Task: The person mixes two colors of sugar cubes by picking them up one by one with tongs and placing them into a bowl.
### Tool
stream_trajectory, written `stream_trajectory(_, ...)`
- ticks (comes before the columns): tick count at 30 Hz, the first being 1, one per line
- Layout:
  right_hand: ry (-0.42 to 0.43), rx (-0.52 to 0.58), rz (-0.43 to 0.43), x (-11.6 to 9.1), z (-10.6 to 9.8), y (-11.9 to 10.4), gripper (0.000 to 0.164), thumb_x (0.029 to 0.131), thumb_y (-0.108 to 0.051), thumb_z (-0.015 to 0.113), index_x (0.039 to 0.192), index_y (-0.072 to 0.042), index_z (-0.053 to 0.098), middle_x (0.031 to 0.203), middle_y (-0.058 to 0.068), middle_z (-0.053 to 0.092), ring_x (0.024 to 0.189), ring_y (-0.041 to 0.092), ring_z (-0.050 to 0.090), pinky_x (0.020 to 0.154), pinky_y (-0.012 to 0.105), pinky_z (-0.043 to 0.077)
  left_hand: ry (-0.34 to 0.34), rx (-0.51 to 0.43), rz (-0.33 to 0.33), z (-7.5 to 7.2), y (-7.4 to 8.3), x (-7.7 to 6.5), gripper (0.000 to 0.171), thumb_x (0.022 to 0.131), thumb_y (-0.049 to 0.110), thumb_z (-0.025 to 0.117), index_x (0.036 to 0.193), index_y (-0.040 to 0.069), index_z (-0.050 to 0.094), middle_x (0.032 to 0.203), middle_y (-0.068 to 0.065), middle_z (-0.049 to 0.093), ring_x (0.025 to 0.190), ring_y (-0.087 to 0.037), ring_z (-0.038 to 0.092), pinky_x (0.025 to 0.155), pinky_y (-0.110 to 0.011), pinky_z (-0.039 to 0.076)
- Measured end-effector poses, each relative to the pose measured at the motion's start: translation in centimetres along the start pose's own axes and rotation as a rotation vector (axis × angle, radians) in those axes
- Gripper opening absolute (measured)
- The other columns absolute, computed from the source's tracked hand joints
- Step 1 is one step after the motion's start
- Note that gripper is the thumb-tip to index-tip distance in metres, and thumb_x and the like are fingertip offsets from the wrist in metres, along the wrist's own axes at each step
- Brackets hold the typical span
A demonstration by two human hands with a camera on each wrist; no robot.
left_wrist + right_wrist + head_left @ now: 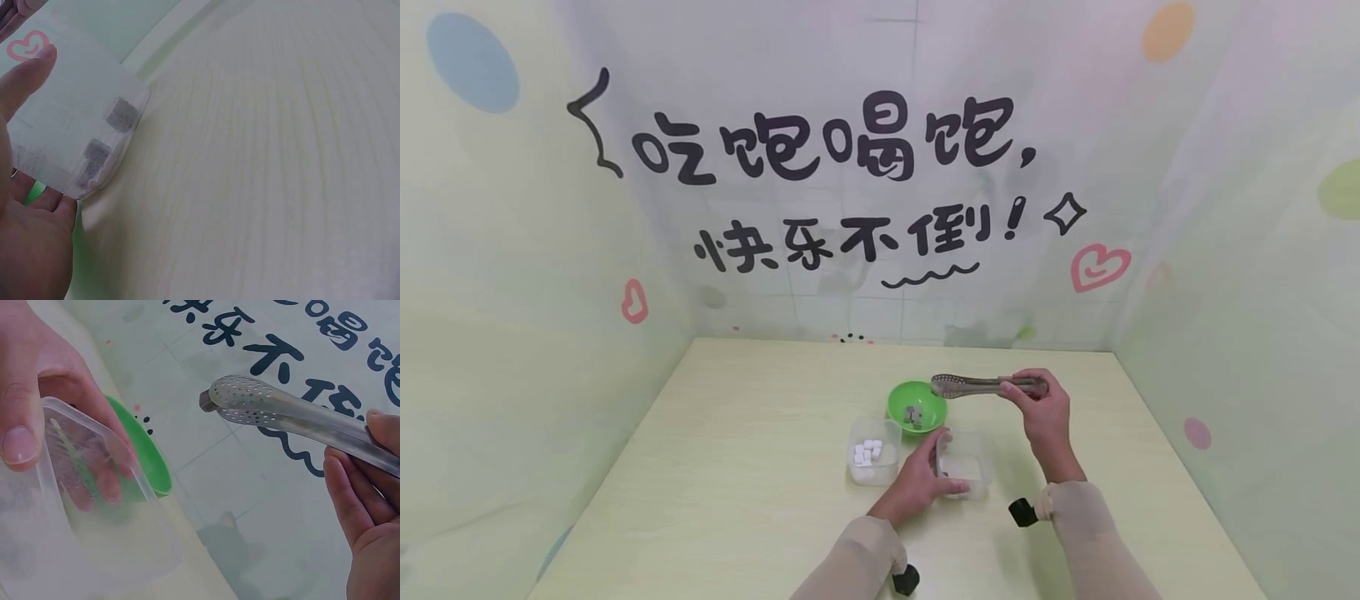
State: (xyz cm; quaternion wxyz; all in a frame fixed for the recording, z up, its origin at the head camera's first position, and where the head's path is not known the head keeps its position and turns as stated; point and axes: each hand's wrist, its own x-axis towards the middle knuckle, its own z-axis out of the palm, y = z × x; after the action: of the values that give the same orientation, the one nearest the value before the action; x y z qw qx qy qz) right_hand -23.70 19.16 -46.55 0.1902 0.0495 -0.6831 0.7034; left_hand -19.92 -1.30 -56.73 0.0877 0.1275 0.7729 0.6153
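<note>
My left hand (917, 482) grips a clear plastic container (970, 468) by its left side, thumb across the near wall. A few dark grey cubes (122, 115) show through its wall in the left wrist view. With my right hand (1047, 417) I hold metal tongs (977, 385) with perforated heads. Their tips pinch one small dark cube (207, 401), high at the right rim of a green bowl (901, 392) in the head view. Several grey cubes (913, 415) lie inside that bowl.
A second clear container (859, 478) with several white cubes (868, 451) stands left of my left hand, just in front of the bowl. All of it is on a pale wooden table (737, 450), with printed fabric walls (850, 308) at the back and both sides.
</note>
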Motion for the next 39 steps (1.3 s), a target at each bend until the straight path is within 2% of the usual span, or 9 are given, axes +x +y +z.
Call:
stream_trajectory(4, 0.001, 0.006, 0.018, -0.1, 0.2, -0.4, 0.029, 0.083, 0.000, 0.075, 0.105, 0.012, 0.058, 0.086, 0.001, 0.069, 0.075, 0.011, 0.067, 0.072, 0.022, 0.056, -0.003, -0.002, 0.007, -0.1, 0.0, 0.1, 0.097, 0.073, 0.024, 0.086, 0.152, 0.011, 0.031, 0.152, -0.009, 0.038, 0.139, -0.027, 0.033, 0.113, -0.041, 0.027)
stream_trajectory(11, -0.009, 0.010, 0.010, -0.7, 0.7, -2.4, 0.028, 0.084, 0.006, 0.071, 0.104, 0.016, 0.056, 0.083, -0.002, 0.068, 0.073, 0.009, 0.067, 0.071, 0.020, 0.055, -0.012, -0.009, 0.007, -0.3, 0.2, 0.1, 0.097, 0.073, 0.024, 0.086, 0.152, 0.011, 0.030, 0.152, -0.009, 0.037, 0.140, -0.027, 0.033, 0.113, -0.040, 0.027)
stream_trajectory(20, -0.008, -0.041, 0.067, -0.3, -0.5, -0.5, 0.030, 0.084, -0.003, 0.075, 0.106, 0.009, 0.058, 0.087, -0.004, 0.069, 0.077, 0.010, 0.063, 0.072, 0.021, 0.054, -0.021, -0.001, -0.015, -0.3, 0.4, 0.1, 0.098, 0.073, 0.026, 0.086, 0.152, 0.012, 0.029, 0.153, -0.008, 0.037, 0.140, -0.026, 0.032, 0.113, -0.039, 0.027)
stream_trajectory(31, -0.113, -0.129, 0.061, -1.4, -2.1, 0.1, 0.031, 0.085, -0.007, 0.075, 0.106, 0.007, 0.057, 0.091, -0.004, 0.071, 0.079, 0.009, 0.064, 0.072, 0.019, 0.054, -0.005, 0.000, -0.015, -0.5, 0.3, -0.1, 0.096, 0.073, 0.025, 0.086, 0.152, 0.014, 0.031, 0.152, -0.010, 0.038, 0.139, -0.027, 0.033, 0.113, -0.040, 0.027)
stream_trajectory(39, -0.204, -0.226, 0.107, -2.5, -3.5, 0.9, 0.032, 0.085, -0.012, 0.076, 0.107, 0.003, 0.059, 0.091, 0.002, 0.069, 0.077, 0.009, 0.061, 0.069, 0.022, 0.053, -0.009, -0.006, -0.027, -0.5, 0.6, -0.3, 0.103, 0.073, 0.024, 0.086, 0.154, 0.011, 0.024, 0.153, -0.011, 0.035, 0.140, -0.029, 0.032, 0.114, -0.042, 0.026)
